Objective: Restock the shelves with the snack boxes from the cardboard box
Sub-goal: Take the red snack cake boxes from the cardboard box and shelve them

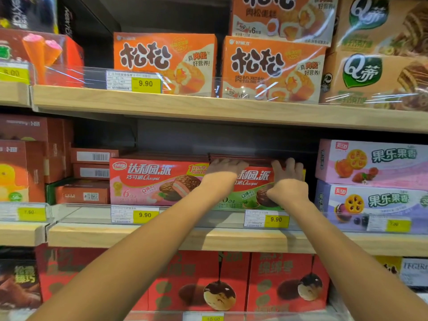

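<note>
A red and green Chocopie snack box (253,181) stands on the middle shelf (162,237), right beside a matching red and pink box (157,181). Both of my arms reach up to it. My left hand (225,166) grips the box's top left edge with its fingers curled over the top. My right hand (288,181) holds the top right corner, fingers over the top and thumb on the front face. My hands and wrists cover much of the box's front. The cardboard box is out of view.
Orange boxes (164,61) fill the upper shelf (162,105). Pink and purple fruit-cookie boxes (375,163) stand just right of my hands, and small red boxes (92,172) are stacked to the left. Dark space shows above the Chocopie boxes. Red boxes (199,281) line the lower shelf.
</note>
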`<state>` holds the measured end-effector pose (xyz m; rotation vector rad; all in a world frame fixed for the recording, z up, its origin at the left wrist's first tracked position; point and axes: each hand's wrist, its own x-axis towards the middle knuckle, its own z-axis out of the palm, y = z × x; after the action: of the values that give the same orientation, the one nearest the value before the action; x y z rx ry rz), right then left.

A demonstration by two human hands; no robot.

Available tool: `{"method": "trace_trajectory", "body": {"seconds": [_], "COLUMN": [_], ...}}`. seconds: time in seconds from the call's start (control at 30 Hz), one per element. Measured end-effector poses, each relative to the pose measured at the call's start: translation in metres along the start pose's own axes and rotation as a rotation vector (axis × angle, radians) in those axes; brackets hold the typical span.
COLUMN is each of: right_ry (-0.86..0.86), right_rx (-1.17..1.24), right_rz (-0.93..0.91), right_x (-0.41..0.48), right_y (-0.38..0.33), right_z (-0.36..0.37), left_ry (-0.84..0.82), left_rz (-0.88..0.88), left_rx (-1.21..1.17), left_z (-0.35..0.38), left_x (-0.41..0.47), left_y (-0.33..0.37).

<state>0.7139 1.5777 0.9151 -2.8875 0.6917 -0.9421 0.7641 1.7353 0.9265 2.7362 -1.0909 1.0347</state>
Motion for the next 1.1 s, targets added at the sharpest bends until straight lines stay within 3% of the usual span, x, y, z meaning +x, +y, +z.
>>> {"method": "trace_trajectory", "body": {"seconds": [0.1,0.23,0.33,0.83,1.1], "right_ry": [-0.022,-0.052,-0.112,-0.134,-0.139], "right_rx": [-0.021,-0.022,0.069,0.140,0.162], "right_rz": [0.031,0.035,0.039,0.043,0.051], "right_x": [0.005,0.013,0.015,0.017,0.015], "right_y": [-0.001,-0.005,-0.015,-0.037,-0.041], "right_z": [0.000,0.004,0.010,0.015,0.014], "left_ry": [-0.055,-0.168,-0.220,-0.116,-0.222], "left_rz": [-0.080,-0.400,-0.492,-0.361,-0.319], "left_rx": [-0.024,0.007,0.008,-0.133,0.057], "left_z": [-0.001,0.003,0.003,0.014,0.016], "left_x": [-0.003,-0.020,-0.027,-0.021,-0.030], "left_y": [-0.016,-0.057,-0.075,-0.103,-0.099]}}
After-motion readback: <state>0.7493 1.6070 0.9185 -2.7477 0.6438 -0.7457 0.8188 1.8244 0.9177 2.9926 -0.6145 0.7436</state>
